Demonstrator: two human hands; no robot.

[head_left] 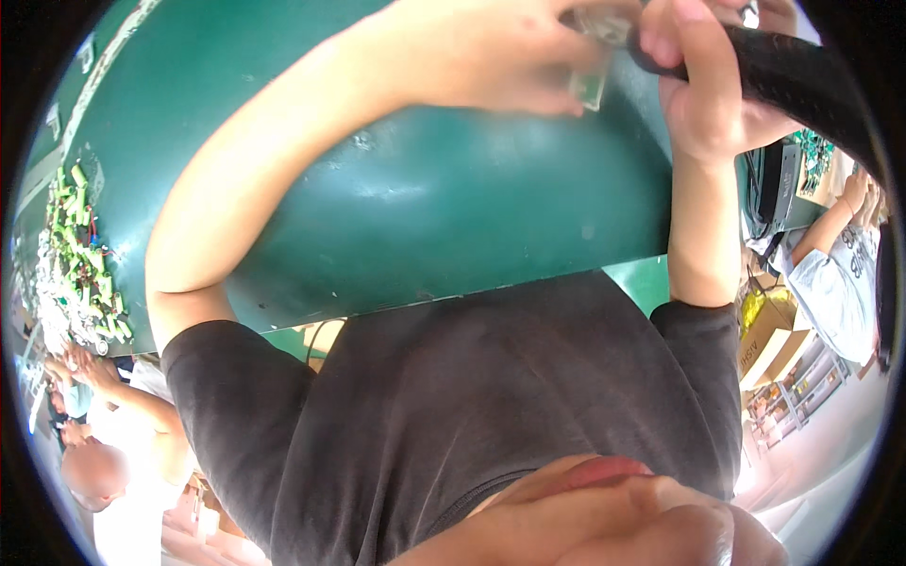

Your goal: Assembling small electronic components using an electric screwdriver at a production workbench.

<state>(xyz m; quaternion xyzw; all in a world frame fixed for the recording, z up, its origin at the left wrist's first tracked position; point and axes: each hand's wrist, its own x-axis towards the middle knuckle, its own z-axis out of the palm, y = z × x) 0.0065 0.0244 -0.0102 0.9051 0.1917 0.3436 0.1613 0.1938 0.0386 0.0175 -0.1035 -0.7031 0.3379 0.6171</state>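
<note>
A: Leftmost entry?
B: Green cylinders (75,236), piled at nine o'clock.
A: Left hand (519,57)?
B: Just past twelve, above the green tabletop (425,208). Fingers narrowed on a small clear-and-green piece (592,90), at one o'clock; blurred.
A: Right hand (708,80)?
B: Two o'clock, near that piece. Fingers wrapped around a black tube-like object (793,75), running out toward the right rim.

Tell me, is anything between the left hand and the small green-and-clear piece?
Nothing visible: the left hand, partly blurred, appears to hold the small green-and-clear piece at its fingertips. The black object in the right hand lies beyond, not between them.
</note>
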